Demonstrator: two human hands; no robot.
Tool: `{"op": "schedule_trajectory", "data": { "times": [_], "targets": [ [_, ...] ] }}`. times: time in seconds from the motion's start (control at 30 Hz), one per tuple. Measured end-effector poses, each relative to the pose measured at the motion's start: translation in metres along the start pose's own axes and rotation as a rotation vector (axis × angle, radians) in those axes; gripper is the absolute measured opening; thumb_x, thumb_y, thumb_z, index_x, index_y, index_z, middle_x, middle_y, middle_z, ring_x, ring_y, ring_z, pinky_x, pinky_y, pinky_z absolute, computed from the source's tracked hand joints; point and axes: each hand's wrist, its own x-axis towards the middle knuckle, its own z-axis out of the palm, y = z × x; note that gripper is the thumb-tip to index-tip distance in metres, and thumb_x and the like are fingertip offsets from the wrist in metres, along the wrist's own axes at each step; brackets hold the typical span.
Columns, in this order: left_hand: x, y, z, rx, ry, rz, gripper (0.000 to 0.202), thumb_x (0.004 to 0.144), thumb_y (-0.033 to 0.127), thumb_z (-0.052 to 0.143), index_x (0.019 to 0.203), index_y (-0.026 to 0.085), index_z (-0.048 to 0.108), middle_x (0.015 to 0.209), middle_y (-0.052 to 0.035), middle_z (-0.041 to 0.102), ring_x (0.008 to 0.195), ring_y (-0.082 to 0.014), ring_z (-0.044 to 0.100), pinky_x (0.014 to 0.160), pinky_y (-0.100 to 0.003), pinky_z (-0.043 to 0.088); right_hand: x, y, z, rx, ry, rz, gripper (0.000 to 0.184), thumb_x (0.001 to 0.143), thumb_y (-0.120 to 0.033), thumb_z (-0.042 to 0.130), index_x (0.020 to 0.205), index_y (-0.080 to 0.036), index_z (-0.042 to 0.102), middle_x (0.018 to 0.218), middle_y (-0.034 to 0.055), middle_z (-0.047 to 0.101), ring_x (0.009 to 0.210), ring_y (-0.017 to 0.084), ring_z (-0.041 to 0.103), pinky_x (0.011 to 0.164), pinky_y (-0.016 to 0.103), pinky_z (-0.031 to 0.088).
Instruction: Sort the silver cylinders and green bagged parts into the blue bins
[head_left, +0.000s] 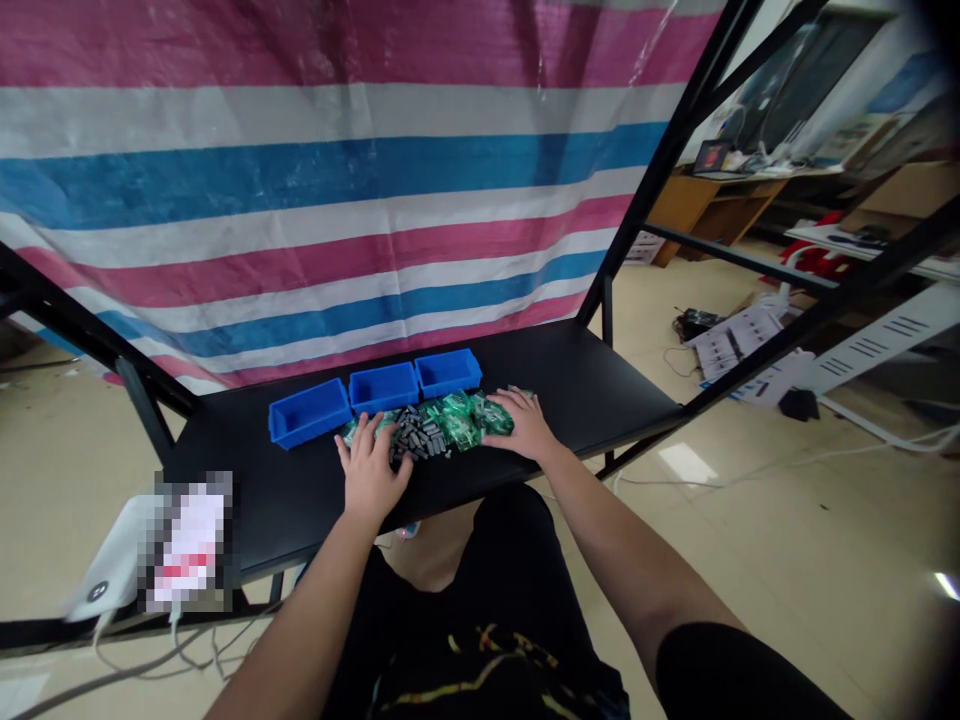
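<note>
A pile of small dark grey and black pieces point(420, 436) lies on the black tabletop, too small to name exactly. Beside it are green pieces in shiny clear wrapping point(459, 418). My left hand point(370, 468) rests at the pile's left side, fingers spread, over some green pieces. On the right, my right hand point(523, 424) lies with its fingers stretched over the green heap. Behind the pile stand three blue bins in a row: a left bin point(309, 432), a middle bin point(384, 402) and a right bin point(448, 388).
A striped plastic sheet point(360, 230) hangs behind the black table point(600, 390), between black frame posts. At the table's left end lie a white device point(112, 560) with cables and a blurred-out item point(189, 545). Cartons, desks and cables stand on the floor to the right.
</note>
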Motion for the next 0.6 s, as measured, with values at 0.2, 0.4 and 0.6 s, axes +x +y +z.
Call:
{"op": "schedule_trajectory", "data": {
  "times": [0.2, 0.4, 0.6],
  "targets": [
    [-0.020, 0.006, 0.007, -0.045, -0.010, 0.106, 0.030, 0.088, 0.026, 0.057, 0.119, 0.026, 0.060, 0.138, -0.0101, 0.059, 0.145, -0.0331, 0.038, 0.123, -0.064, 0.017, -0.015, -0.010, -0.001, -0.076, -0.032, -0.011, 0.057, 0.084, -0.061, 0.070, 0.135, -0.037, 0.060, 0.141, 0.0071, 0.056, 0.137, 0.034, 0.042, 0.115, 0.058, 0.026],
    [-0.019, 0.003, 0.009, -0.058, -0.056, 0.174, 0.027, 0.086, 0.025, 0.059, 0.114, 0.025, 0.062, 0.130, -0.0106, 0.060, 0.140, -0.0327, 0.043, 0.119, -0.056, 0.030, -0.021, -0.019, 0.001, -0.125, 0.073, 0.039, 0.022, 0.092, -0.040, 0.063, 0.111, -0.030, 0.070, 0.115, 0.0074, 0.067, 0.113, 0.030, 0.054, 0.099, 0.046, 0.036],
    [-0.020, 0.003, 0.009, -0.079, -0.061, 0.194, 0.027, 0.086, 0.023, 0.058, 0.112, 0.026, 0.063, 0.126, -0.0108, 0.060, 0.134, -0.0323, 0.048, 0.115, -0.055, 0.035, -0.017, -0.007, -0.001, -0.134, 0.085, 0.033, 0.015, 0.095, -0.031, 0.058, 0.104, -0.026, 0.069, 0.106, 0.0074, 0.071, 0.106, 0.027, 0.058, 0.091, 0.040, 0.039]
  ]
}}
